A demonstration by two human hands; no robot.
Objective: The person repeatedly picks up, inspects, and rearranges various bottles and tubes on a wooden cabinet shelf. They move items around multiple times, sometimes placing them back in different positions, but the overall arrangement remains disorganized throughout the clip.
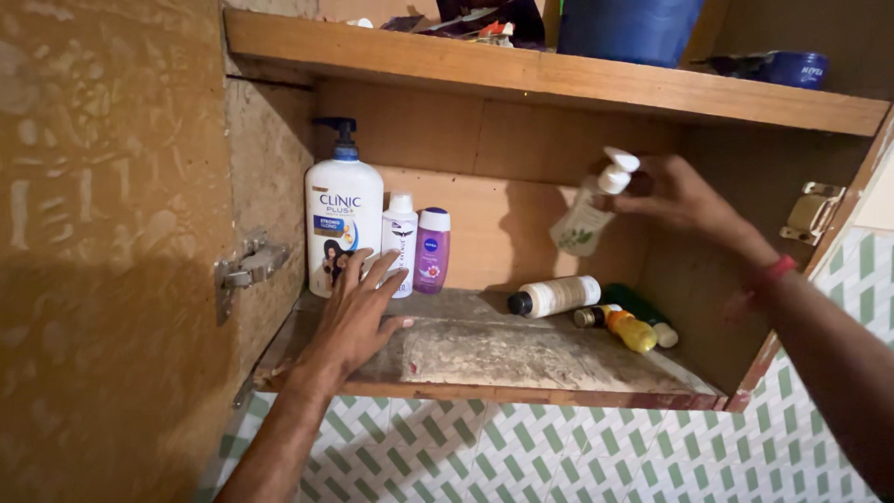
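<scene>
1. A clear spray bottle [585, 220] with a white trigger head is held tilted in the air by the right hand [684, 197]; its fingers are closed around the bottle's top. A pale label with green leaf shapes is seen on its body.
2. The bottle is held above the lower shelf [521, 359], towards that shelf's right half, clear of the board.
3. The lower shelf is a worn wooden board, scuffed grey and patchy, with a reddish front edge.
4. The left hand [358, 312] is laid flat and open on the shelf's left part, fingers spread; nothing is gripped.
5. At the shelf's back left a tall white pump bottle [343, 224] with a blue pump and a blue-and-white label is stood upright, touched by the fingertips or nearly so.
6. Just right of it stand a slim white bottle [400, 240] and a small purple bottle [432, 250] with a white cap.
7. Towards the shelf's right a white bottle with a black cap [553, 296] is laid on its side; beside it lie a yellow bottle [633, 333] and a dark green tube [643, 310].
8. A metal hinge [813, 211] is fixed at the shelf's right, on the cabinet edge.
9. Below the shelf, tiles [559, 452] patterned in green and white are seen.
</scene>
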